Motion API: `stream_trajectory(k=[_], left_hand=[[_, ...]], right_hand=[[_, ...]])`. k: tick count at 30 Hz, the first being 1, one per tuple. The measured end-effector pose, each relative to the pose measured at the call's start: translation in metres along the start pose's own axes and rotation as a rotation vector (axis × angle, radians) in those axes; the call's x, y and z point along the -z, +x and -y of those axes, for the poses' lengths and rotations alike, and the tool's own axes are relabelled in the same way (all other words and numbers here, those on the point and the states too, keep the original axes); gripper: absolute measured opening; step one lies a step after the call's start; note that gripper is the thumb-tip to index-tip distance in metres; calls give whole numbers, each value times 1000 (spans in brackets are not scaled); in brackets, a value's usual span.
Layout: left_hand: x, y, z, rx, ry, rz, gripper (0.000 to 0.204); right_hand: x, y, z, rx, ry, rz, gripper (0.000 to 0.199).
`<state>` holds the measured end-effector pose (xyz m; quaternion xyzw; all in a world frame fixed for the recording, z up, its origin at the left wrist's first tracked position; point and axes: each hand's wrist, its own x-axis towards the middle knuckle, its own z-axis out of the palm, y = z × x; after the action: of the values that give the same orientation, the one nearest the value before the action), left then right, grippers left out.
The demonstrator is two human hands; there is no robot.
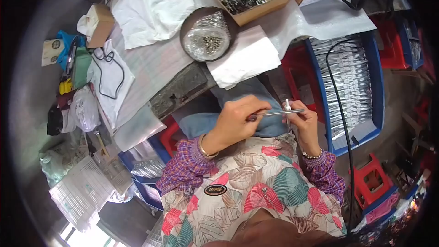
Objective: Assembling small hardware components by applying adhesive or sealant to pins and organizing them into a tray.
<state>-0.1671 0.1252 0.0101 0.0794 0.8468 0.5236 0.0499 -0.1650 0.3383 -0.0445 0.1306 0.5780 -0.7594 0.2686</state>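
Note:
Both my hands are in front of my lap, below the table edge. My left hand [238, 118] is closed round one end of a slim silvery metal piece [274, 113], whose dark reddish-brown end sticks out by the fingers. The metal piece lies nearly level, reaching across to my right hand [307, 121]. That hand's fingers are closed on a small white piece with a narrow upright tip [287, 104], like a small nozzle bottle. It is right against the far end of the metal piece; whether they touch, I cannot tell.
On the table, a round dark bowl [186, 49] holds a clear plastic bag of small metal parts [210, 41], beside white paper sheets [244, 59]. A cardboard box [260, 14] of metal pieces stands behind. At right, a blue crate [376, 87] holds rows of metal pieces; a black cable [340, 100] crosses it.

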Motion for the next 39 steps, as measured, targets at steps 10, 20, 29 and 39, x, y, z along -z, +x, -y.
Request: stream_trajectory(k=[10,20,29,39], left_hand=[[94,66,26,-89,619,-414,18],[90,66,36,-18,412,-468,15],[99,51,20,253,-19,-547,7],[54,-9,-2,399,-481,-125,5]], right_hand=[[-25,1,7,-239,-10,236,27],[-28,3,-2,-260,46,241,30],[-30,6,-5,-212,53,253,31],[-32,4,-7,-147,-26,236,32]])
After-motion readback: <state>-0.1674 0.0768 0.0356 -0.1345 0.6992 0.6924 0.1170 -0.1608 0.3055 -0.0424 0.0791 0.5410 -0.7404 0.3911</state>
